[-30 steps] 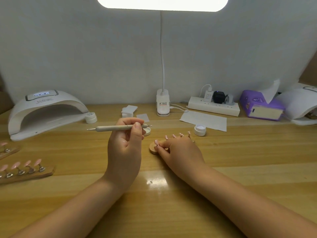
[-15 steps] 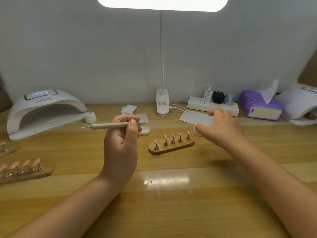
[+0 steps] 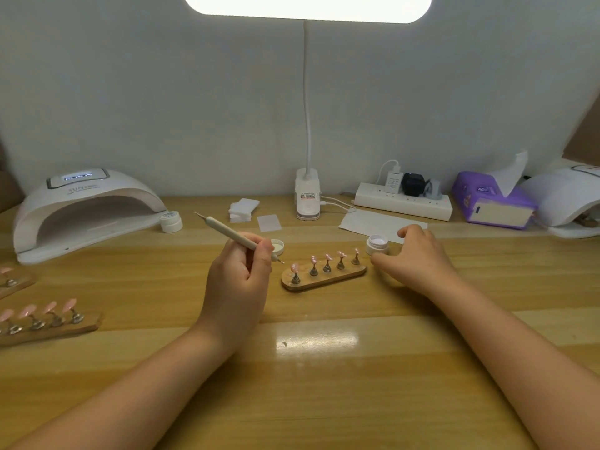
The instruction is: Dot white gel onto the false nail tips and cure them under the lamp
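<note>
Only the head cam here, looking down at the desk. Left hand (image 3: 238,280) pinches the dotting pen (image 3: 238,241) between thumb and fingers, rest of the fingers curled in, working tip pointing toward 4 o'clock, just short of the nearest tip on the wooden holder (image 3: 324,277). The false nail tips (image 3: 327,258), five of them on little stands, sit dead centre.

Right hand (image 3: 418,259) is loosely spread at 3 o'clock of the holder, holding nothing, fingers reaching around the open gel jar (image 3: 376,244); can't tell if they actually touch it. The jar lid (image 3: 278,247) lies at 10 o'clock of the holder, right behind the pen hand.

What I'd worry about: the jar sits just beside the holder's far end, so a clumsy grab could shove it into the stands and tilt a tip. Same with the pen: it's so close that a twitch would smear gel instead of dotting.

Room-wise, plenty of bare desk toward 6 o'clock. The curing lamp (image 3: 86,212) is way out at 10 o'clock with its mouth open, a small closed pot (image 3: 171,219) at its right corner, and the other nail holders (image 3: 48,321) near the left edge at 9 o'clock, so the path over there isn't totally free.
</note>
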Demonstrator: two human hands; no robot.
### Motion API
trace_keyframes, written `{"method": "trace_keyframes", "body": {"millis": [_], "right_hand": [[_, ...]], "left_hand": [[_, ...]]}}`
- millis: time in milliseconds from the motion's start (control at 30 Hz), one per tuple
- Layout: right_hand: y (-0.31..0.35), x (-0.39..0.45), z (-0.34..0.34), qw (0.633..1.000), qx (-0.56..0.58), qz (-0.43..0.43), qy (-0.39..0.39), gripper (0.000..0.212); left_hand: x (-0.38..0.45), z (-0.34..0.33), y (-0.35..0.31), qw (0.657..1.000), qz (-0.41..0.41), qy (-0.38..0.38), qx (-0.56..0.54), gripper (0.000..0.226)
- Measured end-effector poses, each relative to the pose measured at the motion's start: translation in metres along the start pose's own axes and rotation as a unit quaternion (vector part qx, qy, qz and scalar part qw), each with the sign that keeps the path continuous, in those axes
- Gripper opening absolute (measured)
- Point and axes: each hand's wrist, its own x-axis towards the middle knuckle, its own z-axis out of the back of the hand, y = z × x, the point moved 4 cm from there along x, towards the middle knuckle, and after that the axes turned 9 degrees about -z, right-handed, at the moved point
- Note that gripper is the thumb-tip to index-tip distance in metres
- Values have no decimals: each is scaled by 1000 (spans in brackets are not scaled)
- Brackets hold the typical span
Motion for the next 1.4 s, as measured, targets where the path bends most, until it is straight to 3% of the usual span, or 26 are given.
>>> {"method": "trace_keyframes", "body": {"millis": [100,200,300,367,467,600,700,867,1033,1267,1400], "right_hand": [[2,-3,2,1000,17,15,-17,73],[17,-13,18,984,73,120,-110,45],[32,-25,21,975,28,219,-36,25],[32,-27,13,972,-29,230,30,34],[25,-24,2,969,-95,213,78,49],[22,-18,-3,975,-81,177,103,73],[27,-20,-4,965,-106,196,134,90],[27,-23,0,970,-72,198,121,75],[9,-28,13,970,-53,179,156,60],[-87,-30,71,988,-38,54,143,46],[-145,-17,108,995,-76,-5,68,47]], "left_hand": [[-2,-1,2,1000,2,4,0,19],[-2,-1,2,1000,-1,2,-4,17],[-1,0,5,1000,14,-7,-11,17],[0,1,8,999,26,-13,-17,17],[-1,1,10,999,37,-25,-26,18],[-1,1,13,998,44,-24,-26,19],[-2,0,14,998,49,-23,-24,18],[-1,2,16,998,58,-29,-22,17],[0,3,20,995,81,-40,-31,16],[-3,-2,9,997,67,-23,-40,18],[-6,-10,-4,998,43,-9,-48,22]]}}
